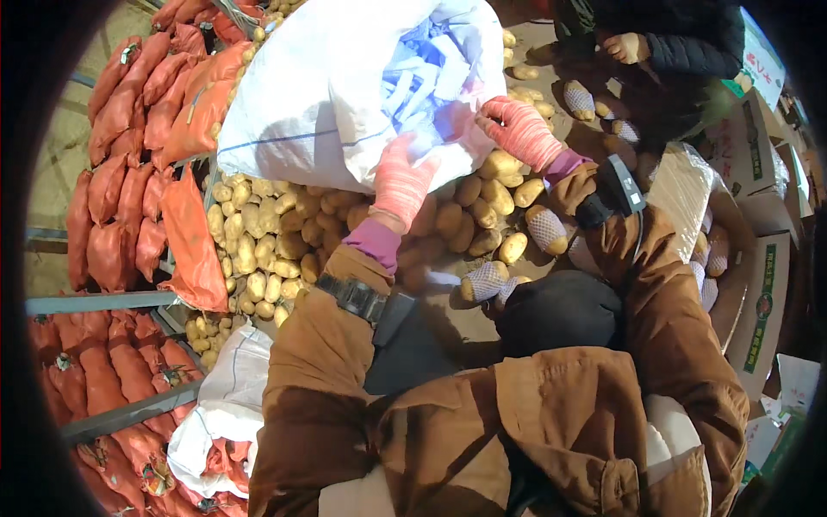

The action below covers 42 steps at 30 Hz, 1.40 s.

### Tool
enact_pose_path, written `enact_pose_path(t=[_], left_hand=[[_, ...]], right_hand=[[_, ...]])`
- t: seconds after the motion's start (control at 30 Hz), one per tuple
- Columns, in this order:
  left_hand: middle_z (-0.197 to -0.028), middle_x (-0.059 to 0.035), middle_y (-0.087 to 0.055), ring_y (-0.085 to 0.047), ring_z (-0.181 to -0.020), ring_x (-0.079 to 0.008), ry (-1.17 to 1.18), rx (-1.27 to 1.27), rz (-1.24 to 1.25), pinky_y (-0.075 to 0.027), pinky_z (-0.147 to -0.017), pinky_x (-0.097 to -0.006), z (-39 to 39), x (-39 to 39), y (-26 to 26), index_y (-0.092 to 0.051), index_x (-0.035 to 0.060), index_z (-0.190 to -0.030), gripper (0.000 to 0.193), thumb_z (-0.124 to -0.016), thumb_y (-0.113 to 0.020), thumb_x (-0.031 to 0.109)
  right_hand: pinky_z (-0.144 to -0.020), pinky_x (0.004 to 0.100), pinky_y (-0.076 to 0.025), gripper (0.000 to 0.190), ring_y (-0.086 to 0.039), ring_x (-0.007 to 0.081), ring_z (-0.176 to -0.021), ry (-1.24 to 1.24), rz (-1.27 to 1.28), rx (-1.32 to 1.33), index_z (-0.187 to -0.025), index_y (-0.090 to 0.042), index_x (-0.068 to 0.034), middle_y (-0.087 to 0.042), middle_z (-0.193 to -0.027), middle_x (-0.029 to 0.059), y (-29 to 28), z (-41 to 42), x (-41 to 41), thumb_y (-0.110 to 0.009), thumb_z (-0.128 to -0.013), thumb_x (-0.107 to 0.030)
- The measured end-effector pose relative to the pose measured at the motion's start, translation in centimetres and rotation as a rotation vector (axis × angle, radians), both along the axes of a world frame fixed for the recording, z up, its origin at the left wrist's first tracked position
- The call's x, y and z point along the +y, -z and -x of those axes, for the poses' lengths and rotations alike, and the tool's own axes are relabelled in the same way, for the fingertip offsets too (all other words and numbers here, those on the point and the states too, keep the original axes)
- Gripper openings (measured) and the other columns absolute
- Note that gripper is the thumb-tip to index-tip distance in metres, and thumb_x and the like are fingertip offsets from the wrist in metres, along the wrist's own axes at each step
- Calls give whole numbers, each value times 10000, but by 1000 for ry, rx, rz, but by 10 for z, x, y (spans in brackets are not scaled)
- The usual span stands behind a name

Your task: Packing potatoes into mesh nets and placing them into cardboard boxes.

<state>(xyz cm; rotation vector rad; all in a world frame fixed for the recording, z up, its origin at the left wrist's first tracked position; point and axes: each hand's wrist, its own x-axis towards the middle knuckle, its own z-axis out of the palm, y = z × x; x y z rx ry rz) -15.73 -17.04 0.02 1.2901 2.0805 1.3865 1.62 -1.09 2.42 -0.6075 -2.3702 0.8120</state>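
A large white woven sack (284, 110) lies with its mouth open towards me on a heap of potatoes (255, 220). Inside are many white foam net sleeves (420, 77), washed out by bright light. My left hand (404, 181), in a pink knitted glove, grips the near rim of the sack; its fingertips are blurred. My right hand (524, 129), gloved alike, pinches the rim on the right side with bent fingers. Below the hands, a potato in a foam net sleeve (547, 229) lies among bare ones, and another netted potato (484, 282) rests nearer me.
Filled orange mesh bags (113, 249) are stacked at left behind metal bars (103, 302). A smaller white sack (216, 420) holds orange bags. At right stand cardboard boxes (762, 304), one with netted potatoes. Another person's hand (627, 48) is at the upper right.
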Motion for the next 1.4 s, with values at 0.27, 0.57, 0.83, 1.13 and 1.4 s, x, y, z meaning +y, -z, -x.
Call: enact_pose_path(t=[0.27,0.57,0.83,1.13,1.4], left_hand=[[-1228,-155,-526,-518,-1096,-215,-2,-83,238,-436,-923,-309,-4,-7,-13,-381,-6,-1340,695,-744,-730,68],[-1158,-165,-577,-549,-1085,-270,-40,-200,118,-428,-946,-334,18,-15,1,-453,-7,-1287,667,-704,-742,140],[-978,-88,-640,-552,-869,-138,269,-449,60,-459,-790,-273,-43,-18,-83,-607,-53,-1105,303,-886,-613,156],[-1007,-67,-628,-604,-877,-159,331,-813,363,-478,-751,-318,-57,-23,-38,-590,74,-1113,311,-939,-514,320],[-1044,-105,-614,-605,-942,-189,305,-874,261,-506,-777,-324,14,-35,-5,-536,29,-1158,295,-925,-514,209]], right_hand=[[-814,424,-480,435,-601,342,-954,-110,-10,-234,-1151,-593,-120,-621,-1013,194,10,62,-25,-659,-754,-282],[-783,405,-472,299,-592,290,-917,3,101,-37,-1119,-612,-133,-597,-923,119,25,77,-39,-617,-838,-235],[-595,243,-463,214,-527,76,-649,-99,522,161,-1040,-644,-68,-564,-719,-13,-69,-24,-63,-670,-849,-163],[-734,242,-450,253,-517,82,-831,-217,571,124,-1103,-575,-66,-563,-900,-12,-29,-63,-63,-575,-928,-249],[-890,455,-460,412,-533,397,-1043,455,-75,-575,-1154,-532,-24,-536,-1111,231,160,-46,43,-535,-744,-64]])
